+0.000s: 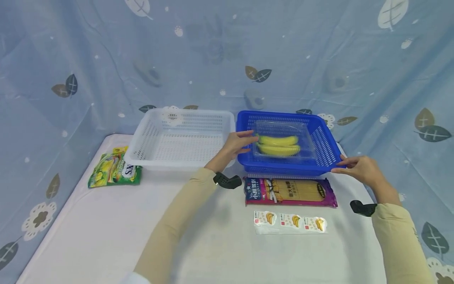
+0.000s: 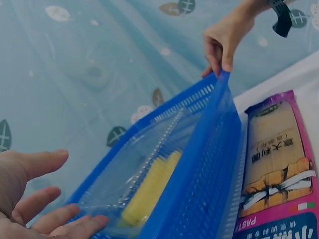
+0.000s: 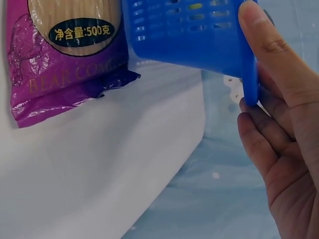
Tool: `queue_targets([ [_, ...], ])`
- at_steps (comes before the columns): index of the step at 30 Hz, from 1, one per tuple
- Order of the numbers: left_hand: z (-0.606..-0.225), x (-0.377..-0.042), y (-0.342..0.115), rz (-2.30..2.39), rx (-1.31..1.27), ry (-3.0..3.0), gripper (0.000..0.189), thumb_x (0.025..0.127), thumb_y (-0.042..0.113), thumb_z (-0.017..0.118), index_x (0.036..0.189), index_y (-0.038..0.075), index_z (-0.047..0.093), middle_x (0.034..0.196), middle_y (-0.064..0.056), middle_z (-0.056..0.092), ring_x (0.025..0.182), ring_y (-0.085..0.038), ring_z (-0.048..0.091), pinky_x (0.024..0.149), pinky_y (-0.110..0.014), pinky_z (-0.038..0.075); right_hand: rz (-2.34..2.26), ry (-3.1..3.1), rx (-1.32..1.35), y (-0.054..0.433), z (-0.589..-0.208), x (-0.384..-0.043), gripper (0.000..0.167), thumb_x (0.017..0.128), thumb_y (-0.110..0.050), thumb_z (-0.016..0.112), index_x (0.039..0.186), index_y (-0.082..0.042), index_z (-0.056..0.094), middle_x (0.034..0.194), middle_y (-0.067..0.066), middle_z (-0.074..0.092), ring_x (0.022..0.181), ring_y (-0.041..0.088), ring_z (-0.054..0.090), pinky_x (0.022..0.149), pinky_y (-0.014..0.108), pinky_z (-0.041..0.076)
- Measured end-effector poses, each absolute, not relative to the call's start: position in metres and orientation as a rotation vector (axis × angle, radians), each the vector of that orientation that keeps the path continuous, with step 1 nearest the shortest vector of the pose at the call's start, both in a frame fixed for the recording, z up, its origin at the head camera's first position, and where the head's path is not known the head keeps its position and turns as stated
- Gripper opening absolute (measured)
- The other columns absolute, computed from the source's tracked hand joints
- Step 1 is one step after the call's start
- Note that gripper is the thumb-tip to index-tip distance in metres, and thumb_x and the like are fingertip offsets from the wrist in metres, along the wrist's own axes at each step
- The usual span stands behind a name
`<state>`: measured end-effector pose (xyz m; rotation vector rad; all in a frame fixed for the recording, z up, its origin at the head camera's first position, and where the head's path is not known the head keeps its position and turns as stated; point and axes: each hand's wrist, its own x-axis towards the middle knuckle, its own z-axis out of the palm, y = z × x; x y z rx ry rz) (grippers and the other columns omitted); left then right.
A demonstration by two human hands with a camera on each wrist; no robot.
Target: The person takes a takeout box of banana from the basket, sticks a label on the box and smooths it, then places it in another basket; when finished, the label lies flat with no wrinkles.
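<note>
Right hand (image 1: 363,169) pinches the near right corner of the blue perforated plastic basket (image 1: 283,169); left hand (image 1: 234,146) grips nothing, fingers apart at its left end.
Pulling by one corner could swing it or slide the clear plastic box (image 1: 280,128) of yellow bananas (image 1: 278,150) inside; the white perforated plastic basket (image 1: 170,163) just beside it, leaf-print blue curtain (image 1: 213,59) behind and flat purple pasta packet (image 1: 291,192) in front limit movement; more room lies on the white tabletop (image 1: 213,252) nearer the person.
</note>
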<state>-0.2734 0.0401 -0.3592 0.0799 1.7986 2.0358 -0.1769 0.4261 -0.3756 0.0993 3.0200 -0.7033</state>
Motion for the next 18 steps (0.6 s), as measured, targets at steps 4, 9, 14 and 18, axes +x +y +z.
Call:
queue_targets([
  [4,-0.364,-0.275,0.050,1.969,0.026,1.884,0.060,0.086,0.016,0.073,0.141,0.011,0.048,0.149,-0.011,0.040,0.089,-0.012,0.063,0.089,-0.031,0.051,-0.666,2.990,0.113,0.425,-0.372,-0.178,0.068,0.078,-0.052,0.075,0.105,0.010,0.069,0.130,0.033,0.046,0.108,0.050,0.049,0.075,0.048,0.047],
  [9,-0.375,-0.277,0.063,1.928,0.008,1.975,0.070,0.083,0.022,0.077,0.145,0.017,0.043,0.153,-0.012,0.032,0.059,-0.009,0.045,0.068,-0.027,0.042,-0.623,2.991,0.103,0.424,-0.369,-0.179,0.068,0.076,-0.051,0.076,0.103,0.011,0.069,0.122,0.039,0.052,0.097,0.044,0.053,0.071,0.046,0.048],
  [14,-0.382,-0.276,0.074,1.936,0.050,1.993,0.075,0.083,0.021,0.076,0.148,0.017,0.038,0.157,-0.008,0.024,0.140,-0.029,0.029,0.109,-0.044,0.034,-0.626,2.991,0.095,0.426,-0.369,-0.179,0.066,0.075,-0.051,0.078,0.101,0.009,0.070,0.116,0.037,0.057,0.090,0.038,0.054,0.066,0.037,0.047],
  [18,-0.387,-0.277,0.080,1.944,0.070,2.004,0.077,0.084,0.020,0.076,0.149,0.019,0.035,0.158,-0.008,0.020,0.138,-0.032,0.032,0.109,-0.048,0.033,-0.631,2.991,0.083,0.428,-0.368,-0.179,0.063,0.075,-0.050,0.078,0.100,0.008,0.071,0.117,0.037,0.057,0.090,0.038,0.055,0.066,0.036,0.046],
])
